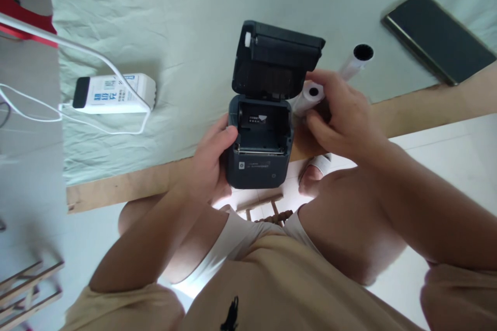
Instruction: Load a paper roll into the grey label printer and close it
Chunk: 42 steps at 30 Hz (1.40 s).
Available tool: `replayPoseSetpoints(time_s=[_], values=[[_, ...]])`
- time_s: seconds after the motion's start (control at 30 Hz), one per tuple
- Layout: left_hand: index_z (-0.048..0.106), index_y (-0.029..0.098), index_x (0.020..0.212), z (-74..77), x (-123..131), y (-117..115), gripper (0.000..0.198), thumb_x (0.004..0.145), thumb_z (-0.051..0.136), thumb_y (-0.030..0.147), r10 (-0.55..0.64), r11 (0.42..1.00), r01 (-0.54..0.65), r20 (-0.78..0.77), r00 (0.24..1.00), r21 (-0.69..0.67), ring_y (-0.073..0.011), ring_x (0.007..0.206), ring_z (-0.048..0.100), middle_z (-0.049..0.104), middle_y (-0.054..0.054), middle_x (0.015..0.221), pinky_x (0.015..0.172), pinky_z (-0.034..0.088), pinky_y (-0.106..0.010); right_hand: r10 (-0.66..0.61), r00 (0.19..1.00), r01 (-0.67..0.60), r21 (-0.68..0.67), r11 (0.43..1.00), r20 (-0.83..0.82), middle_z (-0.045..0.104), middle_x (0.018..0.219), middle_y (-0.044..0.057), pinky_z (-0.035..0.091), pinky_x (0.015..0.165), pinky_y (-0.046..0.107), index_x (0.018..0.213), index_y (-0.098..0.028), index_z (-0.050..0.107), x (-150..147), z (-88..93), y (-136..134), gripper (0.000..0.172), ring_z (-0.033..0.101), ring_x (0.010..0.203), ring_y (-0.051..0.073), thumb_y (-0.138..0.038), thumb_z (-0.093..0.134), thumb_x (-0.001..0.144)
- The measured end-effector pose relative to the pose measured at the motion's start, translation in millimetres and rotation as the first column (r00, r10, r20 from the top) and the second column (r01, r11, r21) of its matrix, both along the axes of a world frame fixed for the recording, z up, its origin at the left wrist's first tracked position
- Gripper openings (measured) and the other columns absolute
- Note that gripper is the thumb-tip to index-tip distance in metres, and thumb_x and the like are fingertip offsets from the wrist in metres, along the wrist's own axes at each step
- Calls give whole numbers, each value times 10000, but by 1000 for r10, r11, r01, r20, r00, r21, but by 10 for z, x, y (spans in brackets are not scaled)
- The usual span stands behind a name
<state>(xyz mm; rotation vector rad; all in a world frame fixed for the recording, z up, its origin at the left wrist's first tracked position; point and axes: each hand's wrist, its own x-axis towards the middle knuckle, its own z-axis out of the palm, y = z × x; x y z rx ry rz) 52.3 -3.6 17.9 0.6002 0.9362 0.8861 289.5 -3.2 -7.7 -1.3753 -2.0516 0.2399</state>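
The left hand (209,160) is clamped on the left side of the portable thermal printer (258,169), over the near table edge (128,195), while the right hand (345,116) pinches a white paper roll (304,101) just right of it. Best keep the printer level, the pinch light, and fingers clear of the raised lid (272,59).

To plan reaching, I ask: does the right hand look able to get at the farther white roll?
Probably yes: nothing visible separates the right hand from the farther roll, though that hand's grip is on the nearer roll.
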Motion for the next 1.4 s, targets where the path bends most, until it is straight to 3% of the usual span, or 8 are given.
replayPoseSetpoints(time_s=[0.2, 0.33, 0.47, 0.6, 0.8, 1.0, 1.17, 1.4], values=[[758, 217, 1035, 29, 0, -10, 335, 801, 812, 450, -20, 1000, 22, -78, 997, 22, -198, 777, 727, 789, -37, 930, 678, 608, -302, -44, 999, 44, 24, 999, 17, 622, 1122, 114, 601, 941, 527, 1313, -244, 602, -17, -35, 15, 461, 665, 1068, 294, -289, 642, 856], [739, 211, 1013, 34, 12, -7, 344, 795, 806, 468, -20, 1000, 22, -100, 995, 19, -200, 728, 718, 766, -39, 876, 629, 586, -306, -116, 993, 116, 4, 993, 18, 624, 1038, 72, 614, 877, 446, 1324, -291, 577, -11, -19, 51, 476, 668, 965, 238, -208, 615, 857], [713, 214, 979, 19, 5, 5, 350, 783, 814, 486, -49, 999, 49, -58, 997, -2, -177, 658, 691, 748, -19, 823, 549, 549, -279, -178, 971, 184, 27, 983, -160, 629, 1074, 48, 605, 804, 392, 1353, -302, 504, 1, 62, 56, 604, 655, 888, 197, -212, 680, 783], [702, 208, 998, 8, 9, 1, 368, 788, 816, 488, -43, 999, 43, -20, 999, -12, -167, 665, 695, 739, -10, 818, 571, 572, -276, -92, 920, 203, 263, 943, -380, 580, 1014, 26, 526, 651, 320, 1175, -291, 562, -48, 120, 10, 430, 598, 796, 152, -281, 701, 769], [686, 214, 1044, 26, 19, -23, 364, 832, 773, 498, -36, 999, 35, -73, 997, -18, -167, 595, 681, 747, -6, 780, 525, 534, -278, 69, 947, 2, 218, 976, -314, 749, 1035, -12, 611, 812, 400, 1072, -326, 556, -315, 253, -109, 282, 745, 956, 210, -259, 703, 841], [694, 195, 1008, -24, -7, -11, 368, 828, 792, 501, -48, 998, 49, -61, 997, 27, -156, 598, 700, 760, 0, 774, 515, 532, -255, 28, 998, -15, 212, 977, -57, 813, 989, -16, 590, 750, 380, 912, -260, 617, -408, 264, -31, 81, 787, 894, 203, -184, 630, 887], [746, 188, 1001, -68, -17, 13, 357, 807, 824, 478, -3, 996, 10, -72, 997, 94, -152, 802, 740, 785, -11, 902, 709, 592, -241, 102, 993, -82, 290, 954, -54, 798, 900, -35, 536, 721, 340, 863, -234, 597, -363, 207, 18, 111, 780, 850, 177, -139, 651, 883], [721, 206, 986, -71, -23, 17, 313, 848, 777, 481, -23, 993, 34, -92, 995, 115, -179, 815, 722, 751, -18, 861, 703, 573, -273, 266, 964, -252, 346, 904, 7, 766, 919, -24, 476, 711, 341, 891, -239, 580, -337, 281, -106, 172, 678, 788, 154, -116, 697, 864]])
